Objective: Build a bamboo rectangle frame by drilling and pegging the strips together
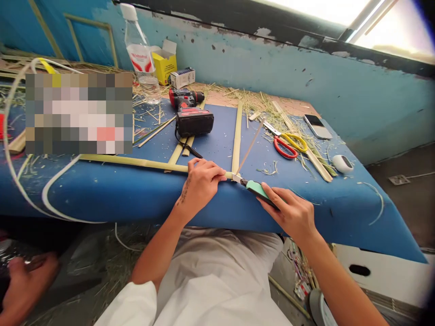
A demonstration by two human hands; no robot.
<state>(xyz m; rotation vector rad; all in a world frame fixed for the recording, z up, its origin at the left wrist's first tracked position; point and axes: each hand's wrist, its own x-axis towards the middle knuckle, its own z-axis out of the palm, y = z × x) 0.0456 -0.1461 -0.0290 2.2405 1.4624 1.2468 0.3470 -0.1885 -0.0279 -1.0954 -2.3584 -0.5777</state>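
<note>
My left hand (201, 186) is closed around the right end of a long pale bamboo strip (142, 161) lying along the table's near edge. In my right hand (295, 210) is a green-and-black-handled knife (256, 188), its short blade at the strip's end, just right of my left fingertips. Whether the blade has entered the bamboo I cannot tell. Another bamboo strip (237, 136) runs away from that corner across the table. A thin brown sliver (251, 146) slants up from beside the blade.
On the blue table (217, 206) lie a cordless drill (193, 113), red-and-yellow-handled scissors (288, 142), a phone (317, 127) and a small white device (342, 164). A water bottle (141, 59) and yellow box (165, 63) stand behind. Another person's hand (27, 285) is at lower left.
</note>
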